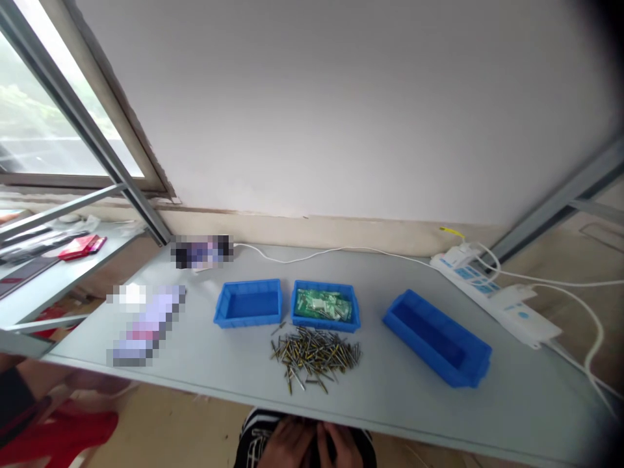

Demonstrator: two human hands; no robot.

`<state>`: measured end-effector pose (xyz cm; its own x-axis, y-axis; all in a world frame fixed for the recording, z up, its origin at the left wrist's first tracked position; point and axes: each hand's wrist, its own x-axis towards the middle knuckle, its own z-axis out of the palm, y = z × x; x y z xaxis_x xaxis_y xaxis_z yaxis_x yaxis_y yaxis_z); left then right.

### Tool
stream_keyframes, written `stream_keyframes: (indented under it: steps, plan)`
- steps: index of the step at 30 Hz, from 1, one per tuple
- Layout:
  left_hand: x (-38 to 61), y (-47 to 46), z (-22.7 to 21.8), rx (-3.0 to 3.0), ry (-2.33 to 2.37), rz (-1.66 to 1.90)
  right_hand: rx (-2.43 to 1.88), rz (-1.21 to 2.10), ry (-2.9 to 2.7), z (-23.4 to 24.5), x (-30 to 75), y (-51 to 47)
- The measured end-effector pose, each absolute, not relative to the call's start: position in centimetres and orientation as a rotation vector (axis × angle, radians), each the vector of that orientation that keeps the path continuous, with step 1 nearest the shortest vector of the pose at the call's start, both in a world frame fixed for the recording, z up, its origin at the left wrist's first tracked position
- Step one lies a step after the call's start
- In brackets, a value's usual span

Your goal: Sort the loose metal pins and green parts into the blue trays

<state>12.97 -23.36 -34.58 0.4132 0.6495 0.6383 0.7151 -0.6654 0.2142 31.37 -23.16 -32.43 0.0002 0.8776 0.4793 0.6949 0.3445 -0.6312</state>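
Note:
My left hand (287,447) and my right hand (342,446) lie together in my lap, below the near edge of the grey table (419,403). Their fingers curl toward each other, and what lies between them is dark and blurred. Nearest to them on the table is a loose pile of several metal pins (316,356). Behind the pile stand two small blue bins: an empty one (249,303) and one holding green parts (325,305). A longer empty blue bin (437,337) lies at an angle to the right.
A white power strip (492,292) with white cables lies at the back right. Blurred-out items sit at the table's left. A second table with a red item (80,246) stands by the window. Another person's dark sleeve (14,403) and red clothing show at the bottom left.

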Motion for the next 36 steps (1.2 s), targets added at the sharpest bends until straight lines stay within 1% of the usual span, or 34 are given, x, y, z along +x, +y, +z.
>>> stream_keyframes:
  steps: [5,9,11,12,16,20,22,24,25,27,29,31,36]
  plan:
    - [11.5,-25.0,-33.0,-2.601,-1.375,-1.058,-1.373,0.314,-1.79,-30.4,31.0,-25.5]
    - [10.1,-26.6,-30.8,-2.625,-1.449,-1.045,-1.191,0.327,-2.164,-30.1,32.3,-27.1]
    - [9.6,-27.0,-29.2,-2.727,-1.593,-0.995,-1.076,0.332,-2.354,-30.0,33.1,-27.2]
    - [9.4,-27.2,-28.5,-2.714,-1.638,-1.031,-1.077,0.334,-2.389,-29.9,33.3,-27.1]
    - [9.3,-27.1,-27.3,-2.642,-1.686,-1.127,-1.299,0.258,-2.133,-27.8,33.5,-26.3]
    - [9.1,-27.0,-27.8,-2.614,-1.677,-1.094,-1.232,0.069,-1.823,-23.2,35.3,-25.6]
    - [8.9,-27.1,-28.1,-2.636,-1.664,-1.032,-1.216,-0.141,-1.744,-19.9,37.5,-25.1]
    - [8.9,-27.2,-28.2,-2.641,-1.661,-1.006,-1.316,-0.429,-1.56,-16.1,40.1,-24.1]
    - [9.0,-27.3,-28.3,-2.633,-1.661,-1.017,-1.384,-0.515,-1.482,-14.3,41.3,-23.3]
    - [9.6,-27.3,-28.3,-2.621,-1.64,-1.065,-1.556,-0.535,-1.423,-11.2,43.5,-21.2]
    - [10.3,-27.1,-28.2,-2.632,-1.588,-1.104,-1.695,-0.535,-1.392,-9.4,45.3,-19.1]
    - [11.0,-26.8,-28.0,-2.702,-1.504,-1.093,-1.784,-0.5,-1.572,-8.9,46.6,-17.5]
    - [12.3,-25.7,-27.5,-2.885,-1.34,-1.007,-1.614,-0.537,-1.816,-10.5,47.7,-17.2]
